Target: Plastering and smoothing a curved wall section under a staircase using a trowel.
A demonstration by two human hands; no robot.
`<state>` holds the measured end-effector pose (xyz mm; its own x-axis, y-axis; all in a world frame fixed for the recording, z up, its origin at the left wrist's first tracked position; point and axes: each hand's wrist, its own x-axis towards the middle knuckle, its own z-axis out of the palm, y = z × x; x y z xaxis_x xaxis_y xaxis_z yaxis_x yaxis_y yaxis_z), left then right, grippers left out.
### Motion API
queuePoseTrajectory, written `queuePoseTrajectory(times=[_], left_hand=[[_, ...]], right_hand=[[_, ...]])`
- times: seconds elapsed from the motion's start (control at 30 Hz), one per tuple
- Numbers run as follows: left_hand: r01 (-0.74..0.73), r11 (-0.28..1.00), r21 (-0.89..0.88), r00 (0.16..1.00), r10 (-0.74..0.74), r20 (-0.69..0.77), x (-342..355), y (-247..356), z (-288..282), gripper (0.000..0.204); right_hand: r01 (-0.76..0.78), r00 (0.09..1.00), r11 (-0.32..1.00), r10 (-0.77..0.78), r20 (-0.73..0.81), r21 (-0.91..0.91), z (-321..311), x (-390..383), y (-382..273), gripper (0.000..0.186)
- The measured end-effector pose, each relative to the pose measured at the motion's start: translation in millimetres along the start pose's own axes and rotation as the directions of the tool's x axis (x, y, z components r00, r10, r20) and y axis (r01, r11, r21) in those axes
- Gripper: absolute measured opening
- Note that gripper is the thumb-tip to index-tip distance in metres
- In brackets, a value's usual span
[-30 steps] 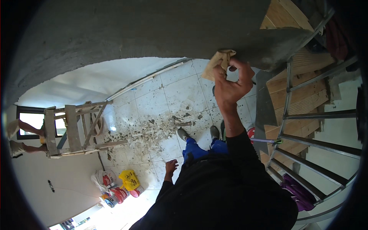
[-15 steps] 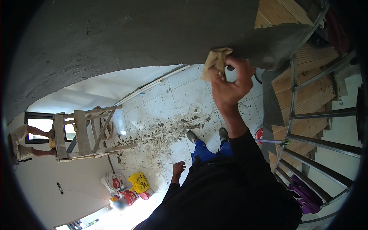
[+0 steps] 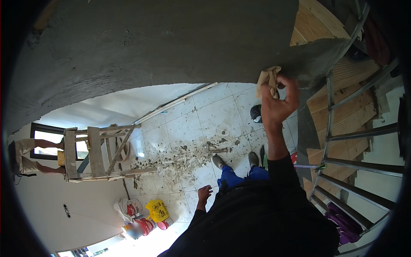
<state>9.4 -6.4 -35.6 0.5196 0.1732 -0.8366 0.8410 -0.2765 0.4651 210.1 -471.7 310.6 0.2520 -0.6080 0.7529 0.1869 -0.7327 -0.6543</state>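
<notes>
From the head view, the right hand [image 3: 278,105] pinches a crumpled tan sheet [image 3: 264,81] at its fingertips, long axis running up-picture, overlapping the lower edge of the grey plastered surface [image 3: 192,51]; left hand [image 3: 205,195] well apart, fingers loosely parted. Printing marks the yellow bag [image 3: 157,210].

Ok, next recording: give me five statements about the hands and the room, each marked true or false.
1. The right hand holds a crumpled tan sheet. True.
2. The left hand holds a brush. False: no object shows in it.
3. The yellow bag hangs from the stair railing. False: it is beside the red containers.
4. Debris is scattered over the tiled floor. True.
5. The wooden scaffold stands in the picture's left half. True.
</notes>
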Motion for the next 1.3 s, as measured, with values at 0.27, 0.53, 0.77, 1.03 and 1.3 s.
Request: queuePoseTrajectory(times=[0.27,0.53,0.77,1.03,1.3], left_hand=[[0.043,0.999,0.014,0.997,-0.044,0.057,6,-1,-1,0.036],[0.022,1.000,0.007,0.999,-0.022,0.030,0,-1,-5,0.035],[0.029,0.998,0.054,0.998,-0.031,0.047,3,-11,-5,0.035],[-0.015,1.000,-0.001,1.000,0.015,0.012,-10,-8,-11,0.034],[0.075,0.997,0.032,0.997,-0.076,0.031,-20,-24,-17,0.034]], right_hand=[[0.050,0.999,0.999,-0.050,0.013,-0.019,-3,6,1,0.038],[0.193,0.978,0.981,-0.190,0.086,-0.019,-9,9,2,0.038],[0.191,0.974,0.978,-0.199,0.105,0.084,-1,18,-35,0.042],[-0.269,0.952,0.945,0.290,-0.101,0.183,-32,5,80,0.026],[0.112,0.994,0.993,-0.112,0.018,0.036,-16,14,19,0.027]])
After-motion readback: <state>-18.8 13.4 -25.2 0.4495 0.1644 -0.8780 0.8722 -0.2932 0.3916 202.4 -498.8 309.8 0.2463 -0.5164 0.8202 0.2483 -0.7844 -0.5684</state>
